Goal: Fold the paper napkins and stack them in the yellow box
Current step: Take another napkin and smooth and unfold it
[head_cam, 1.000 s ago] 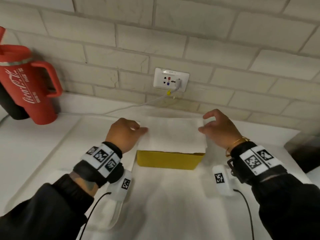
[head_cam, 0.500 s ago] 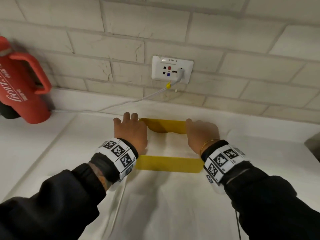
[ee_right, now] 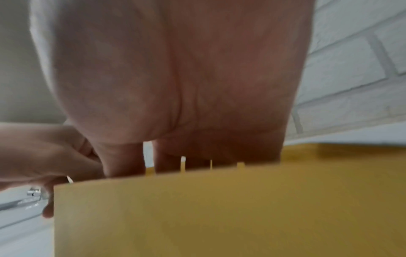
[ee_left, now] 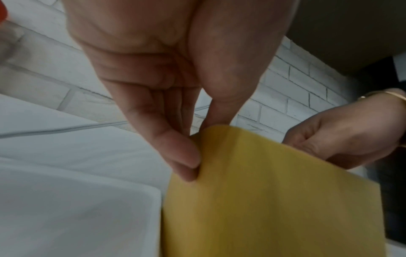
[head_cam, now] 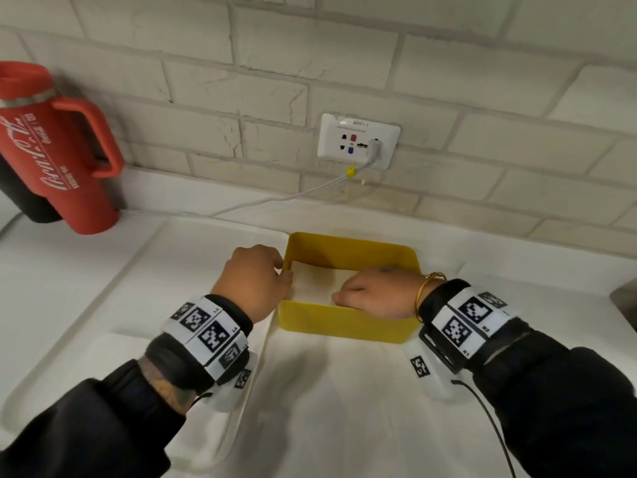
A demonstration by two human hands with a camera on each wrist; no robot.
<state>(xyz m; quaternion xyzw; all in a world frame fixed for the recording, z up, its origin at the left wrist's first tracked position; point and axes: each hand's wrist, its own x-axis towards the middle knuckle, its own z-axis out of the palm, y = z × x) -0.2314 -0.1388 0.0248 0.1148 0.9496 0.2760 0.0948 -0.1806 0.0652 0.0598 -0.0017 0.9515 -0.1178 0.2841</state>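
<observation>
With yellow box (head_cam: 344, 326) sitting on white tabletop (head_cam: 327, 408) near brick wall, my left hand (head_cam: 253, 282) pinches box's left wall, thumb inside, fingers (ee_left: 184, 161) outside. My right hand (head_cam: 374, 293) reaches over near rim into box, fingers down on folded white napkin (head_cam: 317, 282) lying inside; cannot tell how far that grip is curled. Red tumbler (head_cam: 58, 150) far left, wall socket (head_cam: 358, 141) behind box.
</observation>
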